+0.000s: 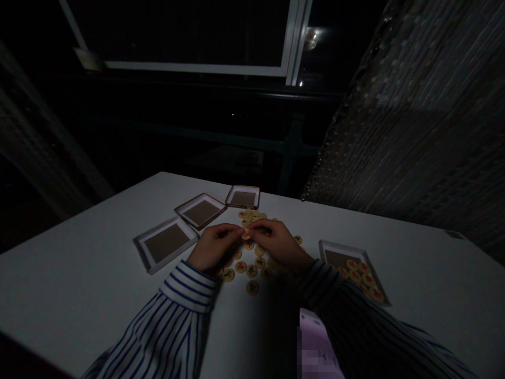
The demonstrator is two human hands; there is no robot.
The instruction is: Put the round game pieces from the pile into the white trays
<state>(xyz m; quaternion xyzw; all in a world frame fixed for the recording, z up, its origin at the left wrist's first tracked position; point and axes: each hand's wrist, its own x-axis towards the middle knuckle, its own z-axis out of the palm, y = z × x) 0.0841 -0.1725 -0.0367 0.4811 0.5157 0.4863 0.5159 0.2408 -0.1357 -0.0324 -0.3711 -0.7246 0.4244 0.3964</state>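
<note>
Between the fingertips of my left hand (216, 245) and my right hand (279, 243) is a round, pale Chinese chess piece (246, 236) with a red mark. Both hands are closed in a pinch on it, just above the table. Loose Chinese chess pieces (251, 271) with red or black characters lie beneath and in front of my hands, and a small heap (249, 217) of them sits just beyond. My wrists and sleeves hide some of the pieces. To the right, a shallow box (333, 256) holds several pieces with red characters; my right sleeve covers part of it.
Three shallow box parts stand at the left and back: a white-rimmed one (165, 242), a brown-edged one (201, 211) and a smaller one (243, 198). A pinkish-purple object (315, 337) lies by my right forearm. A bead curtain (394, 121) hangs behind the white table (98, 263). The room is dim.
</note>
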